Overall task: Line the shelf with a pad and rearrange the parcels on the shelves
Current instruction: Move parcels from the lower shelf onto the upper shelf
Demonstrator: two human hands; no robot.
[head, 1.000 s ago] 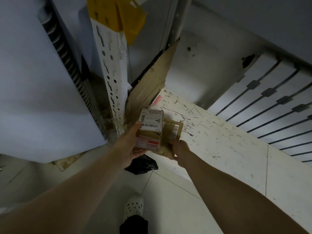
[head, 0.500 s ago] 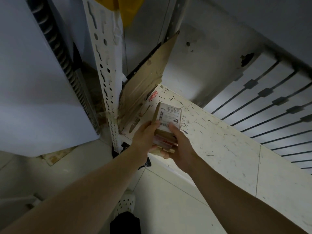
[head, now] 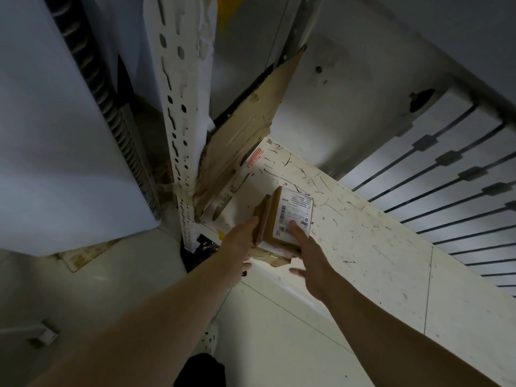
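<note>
Two small brown cardboard parcels stand side by side on the white pad (head: 363, 236) that lines the shelf. The right parcel (head: 290, 216) carries a white barcode label; the thinner left parcel (head: 261, 219) leans against it. My left hand (head: 237, 247) touches the left parcel's side with straight fingers. My right hand (head: 312, 255) lies against the labelled parcel, its forefinger on the label and thumb spread toward the shelf's front edge.
A torn cardboard sheet (head: 245, 135) stands upright at the shelf's left end beside the white perforated upright (head: 178, 129). A black bag (head: 201, 252) lies on the floor under the shelf corner. A slatted panel (head: 460, 174) runs behind the shelf at right.
The parcels, held above the shelf's front edge a second ago, now stand on the pad further in. Both hands have loosened from gripping to flat touching.
</note>
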